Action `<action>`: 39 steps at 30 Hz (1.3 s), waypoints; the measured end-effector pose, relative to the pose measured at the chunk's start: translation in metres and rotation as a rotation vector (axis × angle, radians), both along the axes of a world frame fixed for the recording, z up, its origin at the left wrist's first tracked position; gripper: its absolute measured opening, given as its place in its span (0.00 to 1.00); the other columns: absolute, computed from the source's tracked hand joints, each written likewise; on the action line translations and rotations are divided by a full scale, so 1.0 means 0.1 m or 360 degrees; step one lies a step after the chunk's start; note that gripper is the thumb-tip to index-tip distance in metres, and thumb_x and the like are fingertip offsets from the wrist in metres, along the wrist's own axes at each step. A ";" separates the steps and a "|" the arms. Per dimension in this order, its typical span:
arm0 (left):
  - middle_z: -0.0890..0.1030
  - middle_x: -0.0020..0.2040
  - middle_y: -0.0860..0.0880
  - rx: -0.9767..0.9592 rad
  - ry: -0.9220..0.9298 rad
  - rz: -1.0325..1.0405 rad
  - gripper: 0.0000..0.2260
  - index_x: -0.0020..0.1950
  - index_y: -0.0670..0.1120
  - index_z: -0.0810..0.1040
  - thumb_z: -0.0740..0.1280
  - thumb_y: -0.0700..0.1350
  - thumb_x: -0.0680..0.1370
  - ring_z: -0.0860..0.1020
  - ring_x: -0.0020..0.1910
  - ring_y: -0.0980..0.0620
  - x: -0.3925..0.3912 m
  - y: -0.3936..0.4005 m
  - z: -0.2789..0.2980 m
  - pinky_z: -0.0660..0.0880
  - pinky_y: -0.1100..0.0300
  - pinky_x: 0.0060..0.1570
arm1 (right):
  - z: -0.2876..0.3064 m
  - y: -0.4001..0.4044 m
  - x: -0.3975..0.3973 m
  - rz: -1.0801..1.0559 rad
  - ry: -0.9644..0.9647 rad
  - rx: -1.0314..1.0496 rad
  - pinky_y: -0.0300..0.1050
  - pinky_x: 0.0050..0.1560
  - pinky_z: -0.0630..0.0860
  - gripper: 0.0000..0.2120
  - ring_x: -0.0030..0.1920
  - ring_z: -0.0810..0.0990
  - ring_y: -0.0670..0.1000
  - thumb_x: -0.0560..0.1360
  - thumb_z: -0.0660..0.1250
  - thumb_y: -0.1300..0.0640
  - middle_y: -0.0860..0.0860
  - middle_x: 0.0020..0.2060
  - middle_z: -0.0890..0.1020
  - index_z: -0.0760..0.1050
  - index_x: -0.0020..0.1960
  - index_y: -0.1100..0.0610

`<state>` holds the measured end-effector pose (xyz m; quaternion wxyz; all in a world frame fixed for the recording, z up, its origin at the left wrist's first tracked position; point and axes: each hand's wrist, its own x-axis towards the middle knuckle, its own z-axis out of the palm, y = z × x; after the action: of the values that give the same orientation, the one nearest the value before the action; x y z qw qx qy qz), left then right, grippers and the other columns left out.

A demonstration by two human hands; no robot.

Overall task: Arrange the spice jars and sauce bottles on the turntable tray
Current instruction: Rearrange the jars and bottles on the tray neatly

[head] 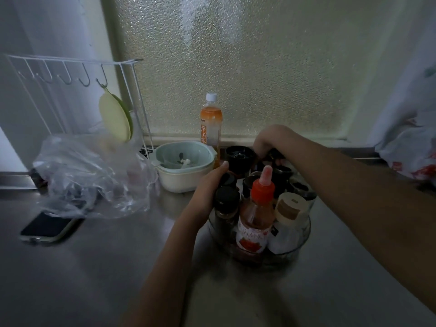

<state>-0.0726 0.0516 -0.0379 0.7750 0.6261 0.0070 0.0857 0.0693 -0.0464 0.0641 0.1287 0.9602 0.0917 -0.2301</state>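
A clear round turntable tray (297, 247) stands on the steel counter, crowded with several jars and bottles. At its front are a red-capped sauce bottle (256, 218), a dark-capped spice jar (225, 208) and a beige-lidded white jar (289, 213). More black-lidded jars (300, 186) fill the back, with a wide black-lidded jar (239, 159) at the far side. My left hand (208, 187) wraps the tray's left side against a black-capped jar. My right hand (267, 140) reaches over the back and grips a dark jar; its fingers hide most of that jar.
An orange drink bottle (210, 121) stands by the frosted window. A pale green bowl (182, 165) sits left of the tray, with a crumpled clear plastic bag (94, 175) and a phone (48, 226) further left. A white wire rack (77, 95) stands behind. A printed bag (410, 152) lies far right.
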 end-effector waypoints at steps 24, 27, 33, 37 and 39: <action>0.79 0.41 0.46 0.0459 0.0072 0.0647 0.08 0.39 0.47 0.74 0.61 0.44 0.77 0.76 0.43 0.49 0.14 -0.26 -0.23 0.71 0.65 0.41 | 0.07 0.14 0.12 0.0293 0.0153 0.0204 0.45 0.34 0.77 0.16 0.32 0.79 0.54 0.74 0.65 0.48 0.57 0.39 0.83 0.80 0.47 0.62; 0.74 0.37 0.50 0.0438 0.0110 0.0797 0.08 0.41 0.45 0.71 0.58 0.42 0.80 0.71 0.39 0.52 0.10 -0.37 -0.22 0.66 0.75 0.36 | 0.26 0.00 -0.03 0.0399 -0.0113 0.0525 0.42 0.29 0.76 0.19 0.31 0.78 0.54 0.71 0.70 0.47 0.57 0.37 0.81 0.80 0.50 0.62; 0.73 0.45 0.47 0.0357 0.0086 0.0938 0.07 0.47 0.44 0.68 0.55 0.45 0.81 0.69 0.43 0.50 -0.13 -0.64 -0.11 0.64 0.62 0.44 | 0.69 -0.20 -0.59 0.0485 -0.0945 0.1170 0.44 0.30 0.77 0.14 0.28 0.80 0.53 0.69 0.71 0.47 0.52 0.34 0.80 0.79 0.48 0.56; 0.74 0.50 0.46 0.0704 -0.0249 0.1264 0.13 0.52 0.42 0.71 0.68 0.48 0.73 0.72 0.52 0.46 -0.30 -0.59 0.02 0.72 0.49 0.55 | 0.88 -0.21 -0.95 0.0634 -0.1111 0.1385 0.42 0.27 0.77 0.16 0.27 0.80 0.52 0.68 0.72 0.41 0.49 0.33 0.79 0.78 0.47 0.52; 0.73 0.56 0.46 0.0970 -0.0401 0.1332 0.25 0.61 0.42 0.69 0.71 0.52 0.71 0.70 0.58 0.49 -0.27 -0.45 0.18 0.69 0.55 0.58 | 0.91 -0.17 -1.08 0.0716 -0.0959 0.1430 0.41 0.24 0.76 0.17 0.24 0.78 0.50 0.68 0.72 0.41 0.50 0.33 0.79 0.78 0.48 0.53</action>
<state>-0.0993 0.0069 -0.0203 0.4525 0.7513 0.1378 0.4603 -0.0388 -0.0636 0.1552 -0.2250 0.9006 0.3414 0.1475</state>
